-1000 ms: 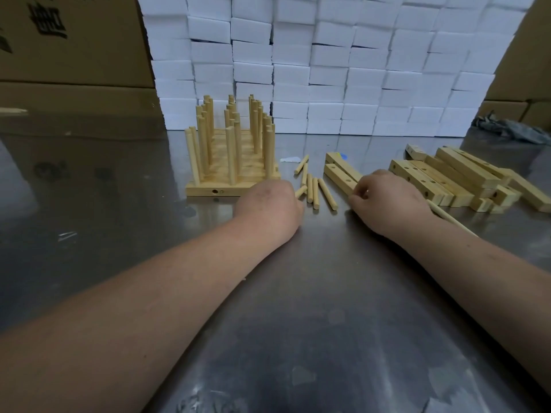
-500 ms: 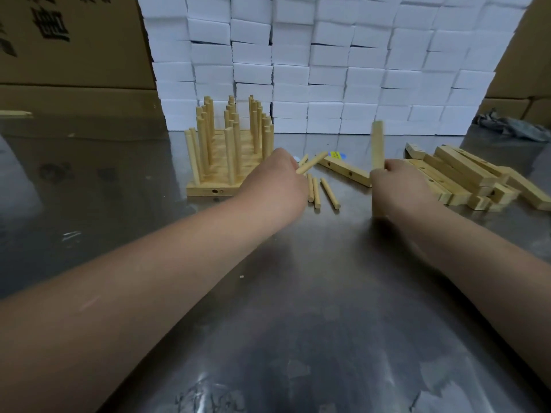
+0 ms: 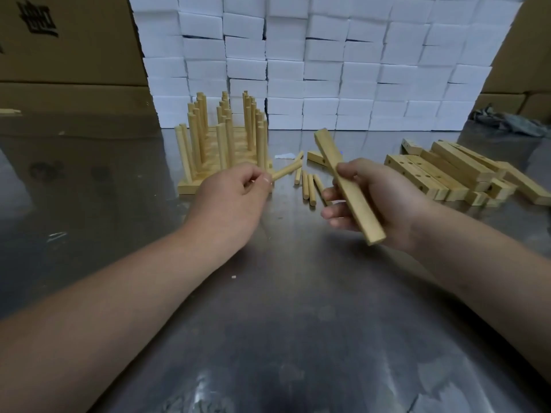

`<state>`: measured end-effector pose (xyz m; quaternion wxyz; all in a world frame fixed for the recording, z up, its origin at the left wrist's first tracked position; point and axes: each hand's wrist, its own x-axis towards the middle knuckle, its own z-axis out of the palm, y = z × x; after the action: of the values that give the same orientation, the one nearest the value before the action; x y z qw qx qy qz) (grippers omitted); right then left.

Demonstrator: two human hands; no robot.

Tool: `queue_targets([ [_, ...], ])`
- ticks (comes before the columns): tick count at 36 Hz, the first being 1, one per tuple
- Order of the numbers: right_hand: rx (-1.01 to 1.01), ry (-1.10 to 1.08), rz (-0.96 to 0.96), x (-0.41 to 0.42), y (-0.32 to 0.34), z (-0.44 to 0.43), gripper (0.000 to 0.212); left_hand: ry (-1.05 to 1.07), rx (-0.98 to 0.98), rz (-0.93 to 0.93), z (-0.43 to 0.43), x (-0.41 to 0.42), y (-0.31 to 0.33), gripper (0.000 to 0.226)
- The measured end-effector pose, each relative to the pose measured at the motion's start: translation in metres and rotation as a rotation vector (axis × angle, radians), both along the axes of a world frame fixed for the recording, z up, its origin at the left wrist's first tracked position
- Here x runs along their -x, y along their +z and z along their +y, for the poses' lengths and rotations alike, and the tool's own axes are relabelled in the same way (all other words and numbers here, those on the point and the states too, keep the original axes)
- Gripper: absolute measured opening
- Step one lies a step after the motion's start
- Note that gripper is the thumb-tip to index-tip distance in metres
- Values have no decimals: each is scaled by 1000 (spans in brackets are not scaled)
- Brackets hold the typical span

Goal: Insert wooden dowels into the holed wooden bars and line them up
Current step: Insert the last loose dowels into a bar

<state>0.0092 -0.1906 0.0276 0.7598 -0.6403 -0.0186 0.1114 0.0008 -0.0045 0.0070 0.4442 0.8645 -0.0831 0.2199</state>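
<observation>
While the left hand (image 3: 235, 198) pinches one dowel (image 3: 287, 171) by its near end, the right hand (image 3: 378, 204) curls its fingers (image 3: 329, 211) round the middle of a wooden bar (image 3: 348, 189). Both pieces are up off the worktop (image 3: 283, 323), the dowel at eleven o'clock and the bar at one o'clock. The dowel tip points toward the bar but does not touch it. The bar side that shows has no holes in it, so I cannot tell where its holes are.

More loose dowels (image 3: 308, 189) lie flat at twelve o'clock, between the hands. A block of done bars (image 3: 223, 150) with dowels standing up sits farther back at eleven o'clock. A pile of holed bars (image 3: 441, 177) lies at two o'clock.

The dowel looks light, thin and stiff. It is round and smooth, so it may roll or slip. I think it is best held near the back end, so the tip stays free. The bar looks hard and light, and its flat sides are easy to hold. Keep fingers off the holes. Push the dowel in straight, because it may jam if tilted.
</observation>
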Motion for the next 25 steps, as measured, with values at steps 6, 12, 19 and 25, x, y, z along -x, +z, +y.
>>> queue_targets([
  [6, 137, -6, -128, 2, -3, 5, 4, 13, 9, -49, 1, 3, 2, 26],
  [12, 321, 7, -250, 5, -3, 6, 14, -44, 68, -136, 1, 6, 2, 22],
  [19, 385, 77, -257, 9, -1, 9, 18, -46, 22, -171, 1, 7, 1, 22],
  [25, 319, 146, -253, 12, 0, 11, 25, -3, -59, -149, 2, 5, 1, 23],
])
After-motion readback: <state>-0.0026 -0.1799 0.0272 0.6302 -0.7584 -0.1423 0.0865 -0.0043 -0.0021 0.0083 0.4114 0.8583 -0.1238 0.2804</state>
